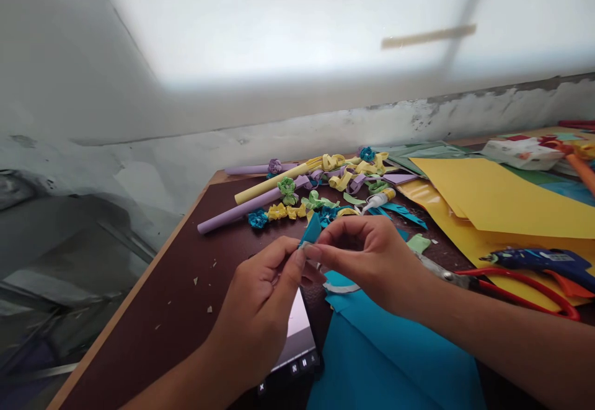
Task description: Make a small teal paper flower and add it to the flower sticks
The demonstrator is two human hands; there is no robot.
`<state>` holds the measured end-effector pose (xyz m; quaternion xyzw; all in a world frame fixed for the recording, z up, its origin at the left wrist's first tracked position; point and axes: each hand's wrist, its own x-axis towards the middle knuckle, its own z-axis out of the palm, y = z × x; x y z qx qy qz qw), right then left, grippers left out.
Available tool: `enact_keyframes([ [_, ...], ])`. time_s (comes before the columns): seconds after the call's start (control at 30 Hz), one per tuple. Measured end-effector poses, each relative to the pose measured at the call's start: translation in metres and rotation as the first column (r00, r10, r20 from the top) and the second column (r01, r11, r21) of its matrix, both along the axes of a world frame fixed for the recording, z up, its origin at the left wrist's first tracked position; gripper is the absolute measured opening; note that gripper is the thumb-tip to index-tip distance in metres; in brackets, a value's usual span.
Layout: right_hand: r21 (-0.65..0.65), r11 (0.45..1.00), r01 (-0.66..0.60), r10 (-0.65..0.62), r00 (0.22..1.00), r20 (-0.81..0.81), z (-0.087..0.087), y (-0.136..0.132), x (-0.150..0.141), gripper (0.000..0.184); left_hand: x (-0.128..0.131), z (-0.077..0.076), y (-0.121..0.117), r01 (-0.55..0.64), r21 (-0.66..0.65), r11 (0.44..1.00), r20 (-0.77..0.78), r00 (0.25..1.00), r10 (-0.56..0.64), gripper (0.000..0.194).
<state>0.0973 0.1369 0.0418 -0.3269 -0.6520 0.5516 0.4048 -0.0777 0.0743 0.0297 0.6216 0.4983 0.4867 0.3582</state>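
Note:
My left hand [260, 298] and my right hand [372, 261] meet above the dark brown table [186, 261], both pinching a small blue paper strip [310, 230] between thumb and fingertips. The strip sticks up between the fingers, folded or partly rolled. Under my hands lie a blue paper sheet [385, 360] and a phone [297, 335] with a lit screen. Just beyond the strip lie several small rolled paper flowers [279, 210] in blue, yellow and green.
Rolled purple [232, 213] and yellow [269, 185] paper tubes lie at the back. A small glue bottle [379, 199] rests among paper curls. Yellow sheets [502, 202], red-handled scissors [511, 286] and a blue glue gun [543, 261] are to the right. The table's left edge drops off.

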Motion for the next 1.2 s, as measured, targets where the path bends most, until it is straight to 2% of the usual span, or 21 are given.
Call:
enact_keyframes([
  [0.17, 0.067, 0.998, -0.004, 0.003, 1.000, 0.012, 0.003, -0.003, 0.000, 0.021, -0.001, 0.001, -0.001, 0.029, 0.004, 1.000, -0.005, 1.000, -0.029, 0.027],
  [0.4, 0.050, 0.998, 0.033, -0.033, 0.999, 0.012, 0.001, -0.006, -0.001, 0.018, 0.001, -0.001, 0.002, 0.023, 0.018, 1.000, 0.017, 1.000, -0.023, 0.025],
  [0.67, 0.097, 0.994, 0.056, -0.058, 0.998, 0.014, 0.005, -0.007, -0.002, 0.016, -0.001, -0.004, -0.004, 0.016, 0.086, 0.996, -0.055, 0.998, -0.012, 0.024],
  [0.8, 0.064, 0.996, 0.054, -0.053, 0.998, -0.028, 0.006, -0.010, -0.003, 0.016, 0.001, -0.004, -0.004, -0.007, 0.106, 0.994, -0.082, 0.997, 0.015, 0.022],
  [0.93, -0.009, 0.999, 0.039, -0.040, 0.995, -0.089, 0.005, -0.010, -0.005, 0.020, 0.005, -0.002, -0.003, -0.067, 0.116, 0.991, 0.016, 0.998, 0.066, 0.026],
  [1.03, -0.042, 0.999, 0.020, -0.025, 0.993, -0.116, 0.002, -0.005, -0.005, 0.027, 0.008, -0.001, -0.002, -0.060, 0.083, 0.995, 0.130, 0.990, 0.049, 0.028],
  [1.13, 0.050, 0.997, -0.061, 0.066, 0.993, -0.097, 0.000, -0.001, -0.003, 0.017, 0.009, 0.001, -0.001, 0.004, 0.029, 1.000, 0.286, 0.958, -0.013, 0.029],
  [1.2, 0.136, 0.989, -0.057, 0.071, 0.993, -0.099, -0.001, 0.000, -0.002, 0.010, 0.008, 0.003, 0.000, 0.096, -0.019, 0.995, 0.392, 0.916, -0.081, 0.031],
])
